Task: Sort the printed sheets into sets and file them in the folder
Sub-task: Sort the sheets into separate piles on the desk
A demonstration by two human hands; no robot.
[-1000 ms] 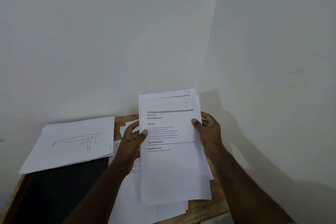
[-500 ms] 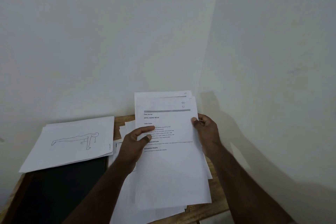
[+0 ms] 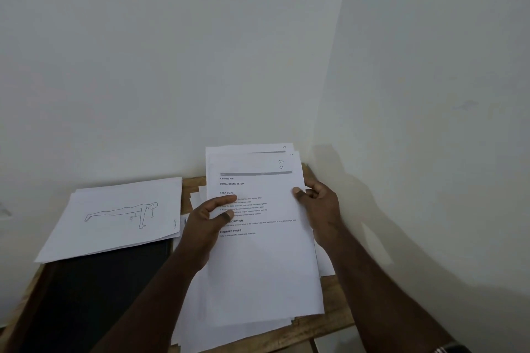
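A stack of printed sheets [image 3: 258, 266] is held up over the wooden table; its top page carries text headings and a handwritten "S1". My right hand [image 3: 318, 206] pinches the stack's right edge, thumb on the front. My left hand [image 3: 209, 218] lies over the left part of the top page, thumb and forefinger spread across the text. At the left lies a separate pile of sheets [image 3: 114, 218] with a line drawing of a plank pose. It rests partly on a dark folder [image 3: 94, 289]. More loose sheets [image 3: 195, 321] lie under the held stack.
The wooden table [image 3: 327, 321] stands in a corner between two white walls [image 3: 172, 66]. Its front edge runs near the bottom of the view, with pale floor showing beyond it at the lower right.
My left hand has slid from the stack's left edge onto the front of the top page, with the fingers spreading. The stack has shifted slightly left. My right hand keeps its hold.
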